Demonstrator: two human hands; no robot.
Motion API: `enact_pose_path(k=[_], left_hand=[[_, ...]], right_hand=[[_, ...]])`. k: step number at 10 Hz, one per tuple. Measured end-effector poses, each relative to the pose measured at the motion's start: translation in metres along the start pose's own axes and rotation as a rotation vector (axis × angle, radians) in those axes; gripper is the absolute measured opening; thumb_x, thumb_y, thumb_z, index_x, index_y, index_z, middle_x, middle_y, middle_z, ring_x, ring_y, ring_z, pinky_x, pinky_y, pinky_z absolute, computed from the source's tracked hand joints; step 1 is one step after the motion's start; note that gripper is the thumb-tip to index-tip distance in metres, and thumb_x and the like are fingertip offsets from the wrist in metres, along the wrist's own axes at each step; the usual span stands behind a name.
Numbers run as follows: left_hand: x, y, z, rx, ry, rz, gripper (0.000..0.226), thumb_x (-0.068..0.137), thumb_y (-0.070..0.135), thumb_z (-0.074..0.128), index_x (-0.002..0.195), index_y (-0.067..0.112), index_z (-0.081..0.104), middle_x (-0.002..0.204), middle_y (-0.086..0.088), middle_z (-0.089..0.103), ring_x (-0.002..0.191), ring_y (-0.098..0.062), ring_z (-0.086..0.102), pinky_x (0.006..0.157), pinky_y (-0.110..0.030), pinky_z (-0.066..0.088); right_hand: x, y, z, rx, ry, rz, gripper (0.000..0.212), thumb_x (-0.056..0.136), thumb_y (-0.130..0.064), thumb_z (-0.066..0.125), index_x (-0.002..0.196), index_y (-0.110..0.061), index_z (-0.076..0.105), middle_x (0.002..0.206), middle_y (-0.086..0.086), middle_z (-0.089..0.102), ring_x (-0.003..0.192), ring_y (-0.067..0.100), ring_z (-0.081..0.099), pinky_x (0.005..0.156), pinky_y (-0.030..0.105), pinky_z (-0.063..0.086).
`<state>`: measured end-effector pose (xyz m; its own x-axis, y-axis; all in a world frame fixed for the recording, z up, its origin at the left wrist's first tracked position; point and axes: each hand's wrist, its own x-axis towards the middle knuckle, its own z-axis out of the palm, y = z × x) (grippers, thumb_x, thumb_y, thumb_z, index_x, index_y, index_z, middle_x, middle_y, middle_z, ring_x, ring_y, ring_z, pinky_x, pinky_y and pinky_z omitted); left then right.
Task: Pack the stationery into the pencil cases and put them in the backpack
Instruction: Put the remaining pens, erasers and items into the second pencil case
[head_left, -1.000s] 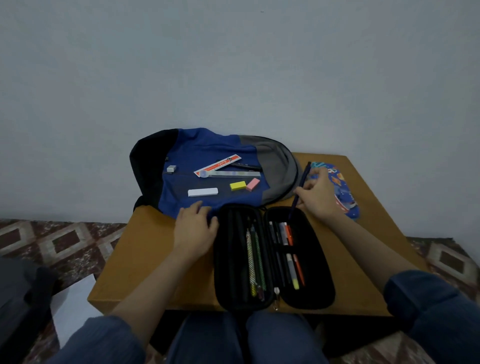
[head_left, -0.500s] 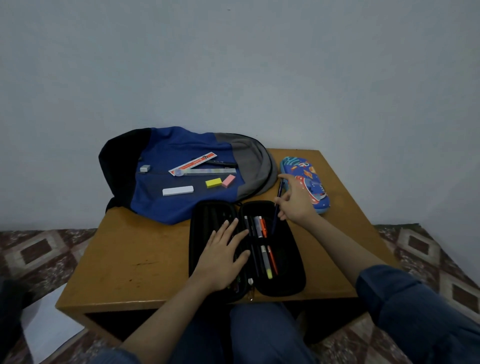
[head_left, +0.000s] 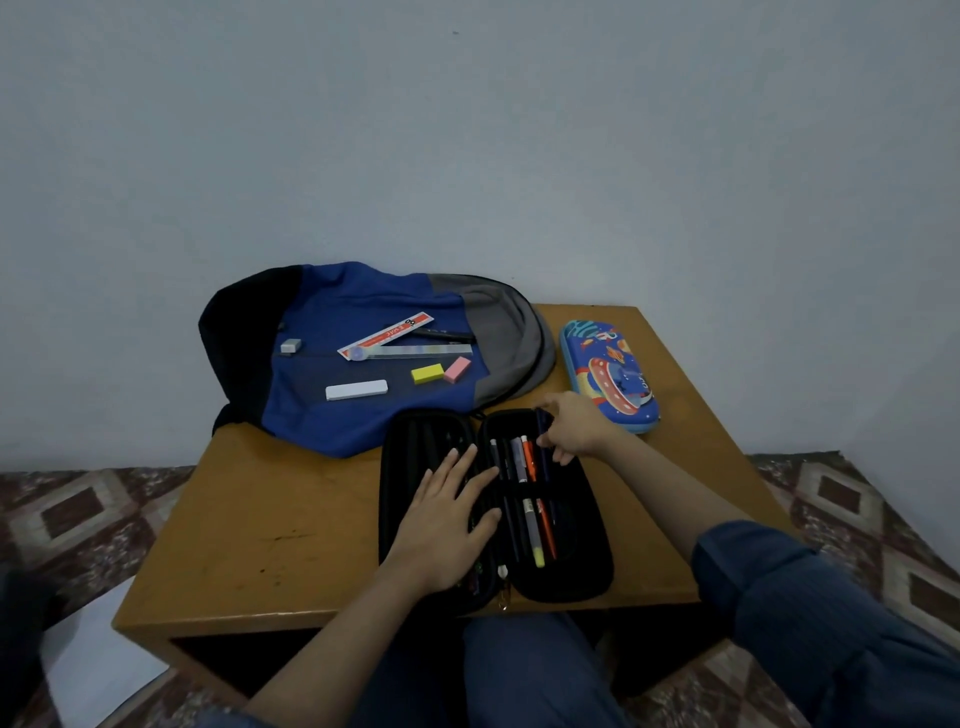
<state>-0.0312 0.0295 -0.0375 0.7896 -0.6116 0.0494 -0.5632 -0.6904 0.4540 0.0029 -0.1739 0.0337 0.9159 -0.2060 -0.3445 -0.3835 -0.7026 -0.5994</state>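
Left hand (head_left: 447, 525) lies flat, fingers spread, on the left half of the open black pencil case (head_left: 571, 571) at lower centre. Right hand (head_left: 579, 426) pinches a dark pen (head_left: 541, 423) at that case's upper right corner. Blue backpack (head_left: 363, 426) lies behind it, centre left; a printed pencil case (head_left: 608, 374) sits centre right.

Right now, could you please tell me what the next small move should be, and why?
Probably the right hand should let go of the dark pen, leaving it in the open black case. It seems to sit beside the other pens, the left hand lies flat on the case, and the yellow eraser and rulers on the backpack are not yet packed.
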Motion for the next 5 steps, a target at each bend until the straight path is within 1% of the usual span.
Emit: enact_pose_path(k=[1, 2, 3, 5], left_hand=[[0.0005, 0.0004, -0.001, -0.002, -0.001, 0.0, 0.052, 0.098, 0.044, 0.03, 0.147, 0.034, 0.017, 0.157, 0.01, -0.007, 0.142, -0.006, -0.017, 0.114, -0.027, -0.01], [0.0003, -0.0001, -0.0007, -0.005, 0.002, 0.003, 0.052, 0.098, 0.044, 0.03, 0.147, 0.034, 0.016, 0.157, 0.01, -0.007, 0.142, -0.005, -0.017, 0.115, -0.028, -0.01], [0.0009, -0.0003, 0.0004, -0.006, 0.006, 0.007, 0.052, 0.098, 0.045, 0.03, 0.146, 0.034, 0.016, 0.157, 0.01, -0.008, 0.141, -0.005, -0.017, 0.114, -0.027, -0.01], [0.0002, 0.0, 0.0006, 0.003, 0.011, 0.01, 0.051, 0.098, 0.045, 0.03, 0.147, 0.034, 0.016, 0.157, 0.01, -0.007, 0.142, -0.006, -0.017, 0.114, -0.027, -0.011]], right_hand=[[-0.0027, 0.0015, 0.0047, -0.029, -0.03, 0.033, 0.059, 0.085, 0.002, 0.062, 0.139, -0.009, 0.041, 0.072, 0.01, 0.058, 0.053, 0.012, 0.056, 0.049, 0.019, 0.052], [-0.0054, 0.0019, 0.0063, -0.049, -0.031, 0.036, 0.061, 0.084, 0.001, 0.064, 0.139, -0.009, 0.041, 0.076, 0.009, 0.059, 0.053, 0.011, 0.055, 0.046, 0.015, 0.049], [-0.0072, 0.0024, 0.0061, -0.06, -0.035, 0.041, 0.062, 0.082, 0.002, 0.066, 0.138, -0.008, 0.041, 0.072, 0.006, 0.057, 0.054, 0.01, 0.056, 0.045, 0.015, 0.049], [-0.0103, 0.0004, 0.006, -0.142, -0.057, 0.032, 0.055, 0.082, 0.002, 0.065, 0.133, -0.009, 0.047, 0.075, 0.005, 0.056, 0.057, 0.01, 0.057, 0.043, 0.013, 0.047]])
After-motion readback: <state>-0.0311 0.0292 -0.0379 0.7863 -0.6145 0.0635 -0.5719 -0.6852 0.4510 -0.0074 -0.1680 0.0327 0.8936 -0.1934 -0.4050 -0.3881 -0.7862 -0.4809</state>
